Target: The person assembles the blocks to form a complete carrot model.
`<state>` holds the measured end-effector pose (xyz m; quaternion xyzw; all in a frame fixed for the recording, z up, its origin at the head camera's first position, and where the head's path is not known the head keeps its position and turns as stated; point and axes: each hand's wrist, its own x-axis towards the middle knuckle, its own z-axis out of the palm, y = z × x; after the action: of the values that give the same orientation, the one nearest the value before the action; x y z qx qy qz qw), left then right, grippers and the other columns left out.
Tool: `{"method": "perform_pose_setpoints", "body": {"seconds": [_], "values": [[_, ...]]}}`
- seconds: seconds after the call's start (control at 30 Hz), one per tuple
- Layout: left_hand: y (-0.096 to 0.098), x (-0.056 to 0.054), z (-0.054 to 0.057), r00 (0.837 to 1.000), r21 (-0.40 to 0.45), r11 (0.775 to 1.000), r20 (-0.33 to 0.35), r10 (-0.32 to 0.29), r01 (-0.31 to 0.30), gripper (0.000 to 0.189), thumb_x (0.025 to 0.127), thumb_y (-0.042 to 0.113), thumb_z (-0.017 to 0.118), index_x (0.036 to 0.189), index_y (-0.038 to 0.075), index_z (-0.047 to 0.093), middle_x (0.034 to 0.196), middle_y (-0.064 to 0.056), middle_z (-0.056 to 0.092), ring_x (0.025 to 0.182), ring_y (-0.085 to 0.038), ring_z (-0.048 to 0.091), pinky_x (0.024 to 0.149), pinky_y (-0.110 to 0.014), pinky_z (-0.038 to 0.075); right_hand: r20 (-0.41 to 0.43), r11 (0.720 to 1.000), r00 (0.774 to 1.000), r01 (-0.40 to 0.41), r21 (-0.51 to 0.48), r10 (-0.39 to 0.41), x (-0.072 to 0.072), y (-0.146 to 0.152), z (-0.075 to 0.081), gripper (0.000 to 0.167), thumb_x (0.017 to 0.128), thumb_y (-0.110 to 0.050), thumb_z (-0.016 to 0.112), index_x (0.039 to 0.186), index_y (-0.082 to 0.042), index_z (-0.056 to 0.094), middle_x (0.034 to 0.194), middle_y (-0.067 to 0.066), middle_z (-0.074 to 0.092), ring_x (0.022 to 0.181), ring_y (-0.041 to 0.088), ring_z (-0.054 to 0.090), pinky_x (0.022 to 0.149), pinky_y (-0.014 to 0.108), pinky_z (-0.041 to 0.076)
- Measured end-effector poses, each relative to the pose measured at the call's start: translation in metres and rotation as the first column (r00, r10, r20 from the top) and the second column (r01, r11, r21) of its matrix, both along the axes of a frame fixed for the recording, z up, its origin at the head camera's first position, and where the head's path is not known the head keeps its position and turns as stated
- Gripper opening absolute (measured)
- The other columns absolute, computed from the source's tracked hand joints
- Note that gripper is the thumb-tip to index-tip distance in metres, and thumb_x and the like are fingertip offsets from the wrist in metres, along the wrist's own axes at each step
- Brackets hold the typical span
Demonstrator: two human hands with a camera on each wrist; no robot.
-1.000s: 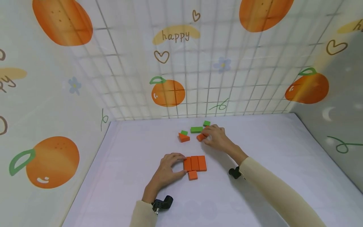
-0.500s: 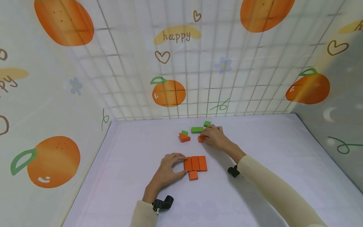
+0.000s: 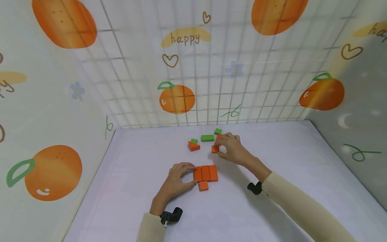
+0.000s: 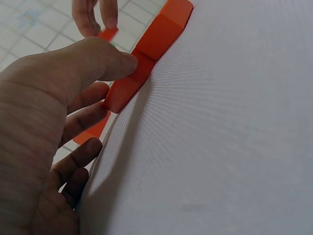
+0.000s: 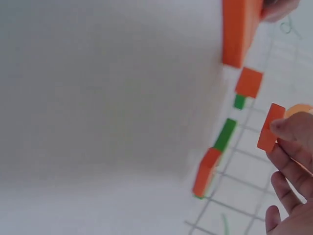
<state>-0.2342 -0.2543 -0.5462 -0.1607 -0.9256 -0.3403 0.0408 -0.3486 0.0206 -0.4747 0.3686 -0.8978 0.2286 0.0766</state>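
Observation:
My left hand (image 3: 176, 181) curves beside three orange rectangular blocks (image 3: 206, 173) lying side by side. Its thumb and index finger pinch the two ends of the leftmost one. A small orange block (image 3: 203, 186) touches the row's near side. Above the table farther back, my right hand (image 3: 232, 149) pinches another small orange block (image 5: 271, 127) between thumb and fingers; the right wrist view shows it lifted. Partly behind those fingers is one more orange block (image 3: 219, 136).
A long green block (image 3: 207, 138) and a small green block (image 3: 218, 131) lie at the back. An orange triangular block (image 3: 194, 146) sits left of them, partly covering a green piece (image 3: 194, 140). A patterned backdrop (image 3: 211, 80) rises behind the white table (image 3: 136, 154).
My right hand has picked up the small orange block and drawn it slightly toward me, uncovering the orange block behind. My left hand stays at the row.

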Motion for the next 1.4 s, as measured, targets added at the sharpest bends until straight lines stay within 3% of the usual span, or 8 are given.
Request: {"method": "perform_pose_setpoints", "body": {"seconds": [0.27, 0.63, 0.87, 1.4], "values": [[-0.004, 0.0, -0.004, 1.0, 0.013, 1.0, 0.009, 0.011, -0.011, 0.044, 0.086, 0.041, 0.074, 0.129, 0.037, 0.063, 0.136, 0.018, 0.051, 0.13, -0.015, 0.04, 0.108, -0.051, 0.031, -0.01, 0.998, 0.998, -0.067, -0.002, 0.067, 0.041, 0.002, 0.006, 0.022, 0.083, -0.013, 0.079, 0.103, -0.019, 0.073, 0.109, -0.006, 0.067, 0.115, 0.021, 0.048, 0.089, 0.046, 0.031], [-0.001, -0.003, -0.007, 1.0, 0.04, 0.999, -0.011, -0.015, 0.016, 0.042, 0.086, 0.045, 0.075, 0.126, 0.036, 0.065, 0.135, 0.018, 0.052, 0.128, -0.016, 0.042, 0.107, -0.053, 0.031, -0.087, 0.978, 0.974, -0.206, 0.032, 0.208, 0.085, 0.008, -0.013, 0.028, 0.078, -0.016, 0.084, 0.104, -0.018, 0.072, 0.104, -0.007, 0.065, 0.112, 0.019, 0.05, 0.088, 0.044, 0.034], [-0.002, -0.002, -0.004, 1.0, 0.026, 1.0, -0.011, -0.007, 0.007, 0.042, 0.085, 0.043, 0.076, 0.126, 0.035, 0.066, 0.134, 0.02, 0.052, 0.128, -0.013, 0.041, 0.109, -0.049, 0.029, -0.054, 0.969, 0.97, -0.234, 0.077, 0.238, 0.095, 0.004, -0.022, 0.029, 0.079, -0.017, 0.083, 0.106, -0.017, 0.073, 0.105, -0.007, 0.064, 0.114, 0.018, 0.048, 0.091, 0.046, 0.035], [-0.001, -0.001, -0.003, 1.0, 0.023, 1.0, -0.031, -0.006, 0.007, 0.042, 0.084, 0.042, 0.078, 0.124, 0.037, 0.066, 0.133, 0.022, 0.052, 0.127, -0.011, 0.042, 0.109, -0.048, 0.028, -0.132, 0.957, 0.956, -0.241, 0.16, 0.263, 0.099, 0.0, -0.027, 0.022, 0.082, -0.02, 0.083, 0.102, -0.019, 0.076, 0.102, -0.006, 0.065, 0.11, 0.018, 0.049, 0.092, 0.046, 0.035]]}}
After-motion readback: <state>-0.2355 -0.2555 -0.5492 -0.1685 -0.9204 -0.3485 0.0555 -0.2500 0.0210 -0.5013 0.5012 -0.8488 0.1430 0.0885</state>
